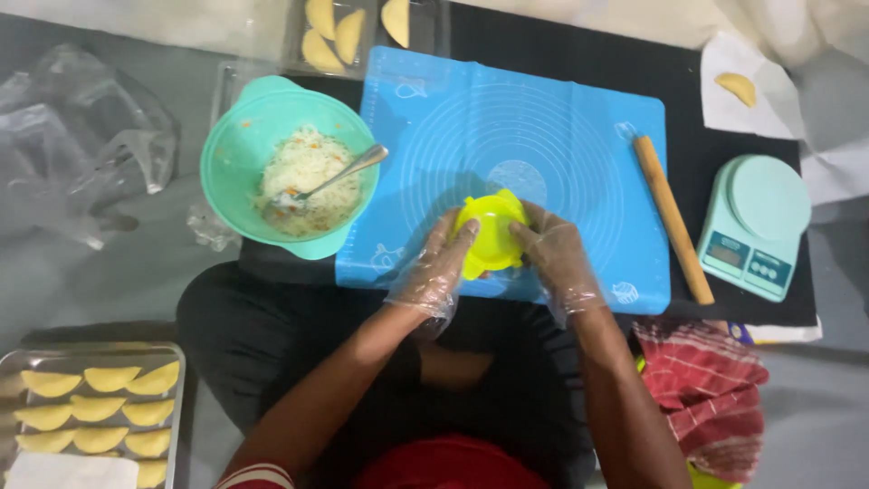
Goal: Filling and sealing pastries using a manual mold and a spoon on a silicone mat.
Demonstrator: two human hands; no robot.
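Yellow plastic folding press mould, clamped from both sides over the near edge of the blue silicone rolling mat. Left hand in a clear thin disposable glove, fingers curled round the mould's left rim; right hand gloved the same way, wrapped on the right rim. Mould looks folded shut or nearly so, contents hidden, so no telling what's inside.

Off to the left, round mint green plastic bowl of pale shredded filling with orange flecks, metal spoon resting in it. Right of the mat, plain wooden rolling pin lying on the diagonal, then a small mint green kitchen scale, display too small to read.

Bottom left, metal tray of yellow half-moon pastries, cut off by the frame edge. Another clear tray of the same up top, also cropped. Red checked cloth bunched at lower right. Crumpled clear plastic far left, hard to make out.
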